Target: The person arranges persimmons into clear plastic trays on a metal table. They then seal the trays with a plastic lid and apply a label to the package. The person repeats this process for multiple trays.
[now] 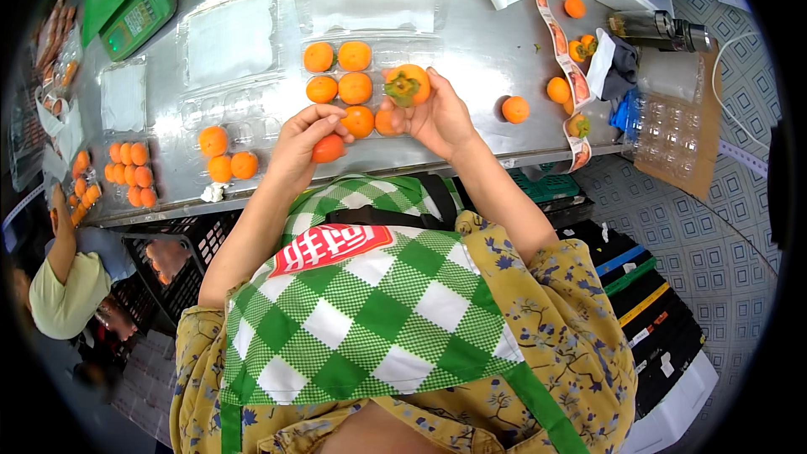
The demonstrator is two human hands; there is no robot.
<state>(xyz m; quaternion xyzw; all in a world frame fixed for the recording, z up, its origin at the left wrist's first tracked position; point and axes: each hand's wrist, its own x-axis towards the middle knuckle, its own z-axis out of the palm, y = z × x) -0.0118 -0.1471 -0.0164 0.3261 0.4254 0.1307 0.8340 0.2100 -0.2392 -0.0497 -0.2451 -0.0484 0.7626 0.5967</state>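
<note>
My right hand [439, 118] holds up a persimmon [414, 80], its green leafy cap turned toward me. Closed around a redder persimmon [327, 150], my left hand [304, 132] is low at the table's near side. Between and beyond both hands lies a clear plastic tray [382, 57] with several persimmons [355, 87] sitting in its cups. One more persimmon [386, 123] is partly hidden behind my right fingers. Left of my left hand, a second clear tray [252, 130] carries three persimmons [215, 141].
A metal table [471, 76] spans the view. At left are a green scale [134, 13], a filled fruit pack [130, 170] and another person [67, 286]. Loose persimmons [515, 109], a label strip [559, 42] and a bottle [656, 29] lie right. Black crates [647, 311] stand below.
</note>
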